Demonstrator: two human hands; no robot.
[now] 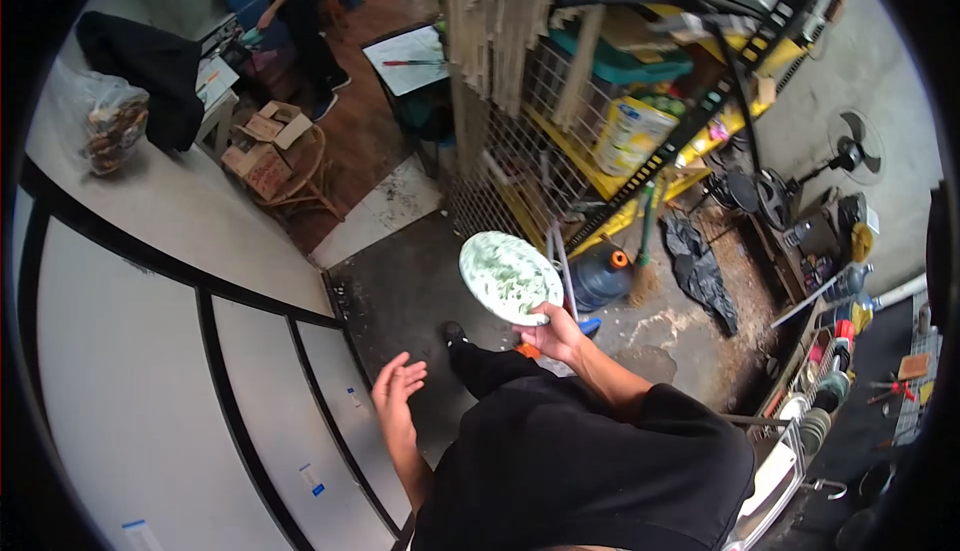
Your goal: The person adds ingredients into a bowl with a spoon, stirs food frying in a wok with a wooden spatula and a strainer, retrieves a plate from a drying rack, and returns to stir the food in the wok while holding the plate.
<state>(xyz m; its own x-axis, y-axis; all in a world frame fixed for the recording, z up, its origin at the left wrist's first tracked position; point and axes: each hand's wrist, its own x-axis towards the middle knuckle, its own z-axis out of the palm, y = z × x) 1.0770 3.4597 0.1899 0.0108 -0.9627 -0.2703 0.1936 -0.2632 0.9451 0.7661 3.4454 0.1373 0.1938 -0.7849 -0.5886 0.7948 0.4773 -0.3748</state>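
My right hand (550,331) grips the near rim of an oval plate (508,276) with a green and white mottled pattern. The plate is held out in front of my body, above the dark floor, with its face turned up toward me. To the left, my left hand (398,387) is raised with its fingers apart and nothing in it. It is apart from the plate, nearest to the white panels (255,361) with black frames.
A wire-mesh shelf (520,141) with yellow boards stands ahead. Beside it are a blue water jug (600,276), a broom (645,251) and a black plastic bag (698,271). A dish rack (800,421) is at right. Another person (295,21) stands far left near cardboard boxes (265,156).
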